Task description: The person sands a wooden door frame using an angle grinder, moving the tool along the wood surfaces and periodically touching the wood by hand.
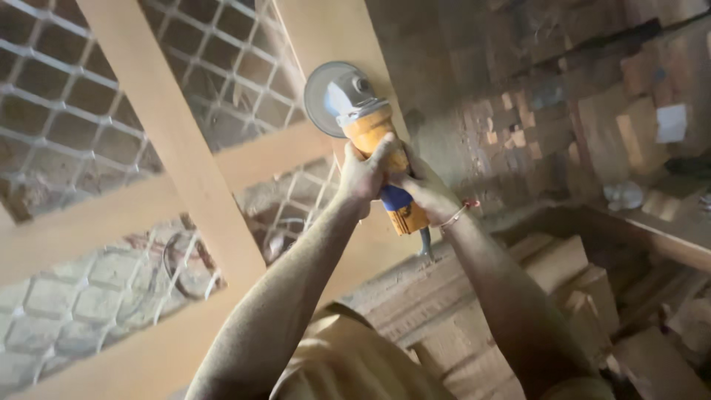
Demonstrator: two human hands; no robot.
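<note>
Both my hands grip a yellow angle grinder (374, 130) with a blue band and a round grey disc at its top. My left hand (364, 172) wraps the front of the yellow body. My right hand (426, 191) holds the rear, a thin bracelet on its wrist. The disc rests against a pale wooden frame bar (326, 33) of a panel filled with diamond wire mesh (67, 96).
A second wide wooden bar (174, 141) crosses the panel diagonally, with horizontal rails meeting it. Stacked wood blocks and offcuts (585, 281) lie at the right, below a dusty brick wall (533, 89). The grinder's cord hangs beneath its handle.
</note>
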